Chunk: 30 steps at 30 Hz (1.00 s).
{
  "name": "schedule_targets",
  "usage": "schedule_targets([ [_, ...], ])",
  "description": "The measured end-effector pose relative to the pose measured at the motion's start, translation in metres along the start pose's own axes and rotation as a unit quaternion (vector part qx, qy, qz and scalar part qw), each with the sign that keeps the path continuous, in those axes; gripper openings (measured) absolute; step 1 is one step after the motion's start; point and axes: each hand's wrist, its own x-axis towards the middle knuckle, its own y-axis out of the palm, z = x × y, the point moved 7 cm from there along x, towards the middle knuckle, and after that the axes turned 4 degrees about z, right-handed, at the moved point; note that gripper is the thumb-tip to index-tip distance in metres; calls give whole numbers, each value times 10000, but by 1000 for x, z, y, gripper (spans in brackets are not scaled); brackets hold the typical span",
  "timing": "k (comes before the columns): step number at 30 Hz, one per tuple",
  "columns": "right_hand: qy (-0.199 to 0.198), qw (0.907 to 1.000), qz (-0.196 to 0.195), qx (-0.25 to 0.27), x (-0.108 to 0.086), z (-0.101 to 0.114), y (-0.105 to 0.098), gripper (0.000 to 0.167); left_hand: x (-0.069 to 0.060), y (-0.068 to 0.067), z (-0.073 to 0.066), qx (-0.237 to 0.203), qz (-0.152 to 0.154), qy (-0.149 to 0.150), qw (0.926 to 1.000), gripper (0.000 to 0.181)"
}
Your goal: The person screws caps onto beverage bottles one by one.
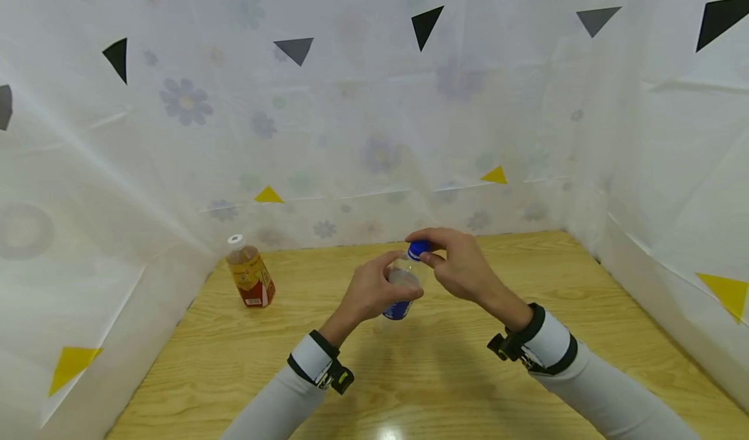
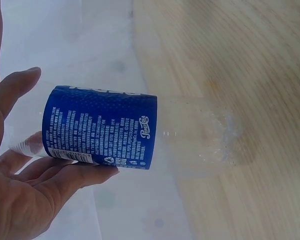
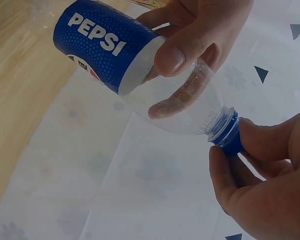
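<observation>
Pepsi bottle (image 1: 398, 310): clear plastic with a blue label (image 2: 100, 127), held over the middle of the tabletop (image 1: 439, 394), between the two hands, its top leaning a little to the right in the head view. Whether its base touches the wood-grain surface cannot be told.

Left hand (image 1: 372, 288): grip clamped round the bottle from the left. Thumb and fingers curl about the clear shoulder and the upper part of the label; the lower body is left uncovered. From the left wrist, small print, a barcode and a Pepsi-Cola mark face the camera; from the right wrist, the large white word PEPSI shows, with a white band at the label's upper edge.

Right hand (image 1: 459, 266): grip closed in a pinch on the blue cap (image 1: 418, 249), thumb and fingers on its sides. Cap sits on the bottle's neck, with the clear neck ring visible just beside it; how tightly it is screwed cannot be told.

Second bottle (image 1: 251, 277): white cap, amber contents, yellow and red label; stands upright on the far left of the tabletop, well apart from both hands.

Surroundings: pale floral sheeting (image 1: 351, 115) at the far side, left and right, with black, grey and yellow triangles on it. White sleeves; dark straps carrying small devices at both wrists.
</observation>
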Motion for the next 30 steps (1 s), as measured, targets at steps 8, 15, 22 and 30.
schedule_targets([
  [8, -177, 9990, -296, -289, 2, 0, 0, 18, -1, -1, 0, 21, 4, 59, 10000, 71],
  [15, -51, 9989, -351, -312, 3, -2, 1, 23, 0, 0, 1, 44, 31, 57, 10000, 72],
  [22, 241, 9992, -255, -210, 2, -7, 4, 33, -1, -1, 1, 0, 56, 32, 10000, 73],
  [30, 598, 9977, 99, -288, -1, -13, 10, 72, 1, -1, 2, 145, 28, -72, 9999, 77],
])
